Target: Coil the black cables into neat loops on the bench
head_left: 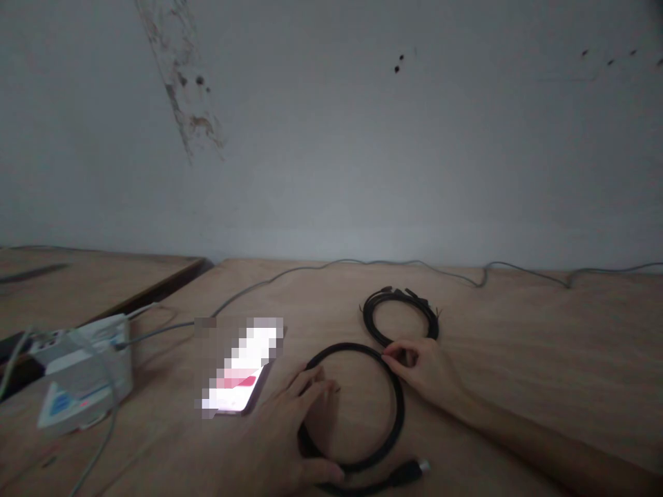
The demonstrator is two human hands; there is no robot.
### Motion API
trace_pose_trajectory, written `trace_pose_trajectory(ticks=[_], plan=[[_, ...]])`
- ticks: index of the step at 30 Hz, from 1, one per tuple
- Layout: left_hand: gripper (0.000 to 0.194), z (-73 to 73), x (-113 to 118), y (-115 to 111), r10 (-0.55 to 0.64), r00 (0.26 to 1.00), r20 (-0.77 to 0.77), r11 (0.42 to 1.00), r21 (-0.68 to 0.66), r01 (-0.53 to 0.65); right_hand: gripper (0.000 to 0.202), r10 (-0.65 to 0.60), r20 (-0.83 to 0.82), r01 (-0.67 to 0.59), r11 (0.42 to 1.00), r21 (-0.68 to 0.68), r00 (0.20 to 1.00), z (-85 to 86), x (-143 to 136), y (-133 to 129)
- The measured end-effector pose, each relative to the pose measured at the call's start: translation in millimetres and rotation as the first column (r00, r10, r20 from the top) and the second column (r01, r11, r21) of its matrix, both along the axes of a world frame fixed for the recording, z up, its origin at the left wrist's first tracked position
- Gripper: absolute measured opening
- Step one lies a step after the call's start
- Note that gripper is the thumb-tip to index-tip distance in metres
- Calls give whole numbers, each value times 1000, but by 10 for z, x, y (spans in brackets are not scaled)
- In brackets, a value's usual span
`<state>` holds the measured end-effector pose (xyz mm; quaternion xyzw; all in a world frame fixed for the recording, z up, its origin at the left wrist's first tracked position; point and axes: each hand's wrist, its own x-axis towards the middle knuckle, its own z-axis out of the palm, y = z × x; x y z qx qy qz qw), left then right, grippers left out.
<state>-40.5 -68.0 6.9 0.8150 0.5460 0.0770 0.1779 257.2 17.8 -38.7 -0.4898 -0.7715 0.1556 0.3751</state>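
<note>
A black cable (398, 407) lies coiled in a ring on the wooden table, its plug (407, 473) pointing right near the bottom edge. My left hand (290, 431) rests over the ring's left side, thumb and fingers spread apart around it. On the upper right of the ring, my right hand (422, 366) pinches the cable between thumb and forefinger. Just beyond that hand sits a second black coiled cable (369, 321), tied with small wire ties at its sides.
A phone (248, 376) with a lit, pixelated screen lies left of my left hand. White power strips (88, 373) with cords stand at the far left. A thin grey cable (274, 277) runs along the table's back (543, 331) by the wall.
</note>
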Motion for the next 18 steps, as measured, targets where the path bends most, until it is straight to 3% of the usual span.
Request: trace_pose_trajectory(ticks=[12, 18], plan=[[99, 36, 60, 6, 19, 1000, 8, 1000, 6, -19, 14, 12, 4, -12, 1000, -23, 1000, 35, -16, 22], [96, 124, 89, -30, 50, 999, 14, 998, -46, -50, 10, 24, 37, -24, 1000, -7, 999, 15, -12, 19]])
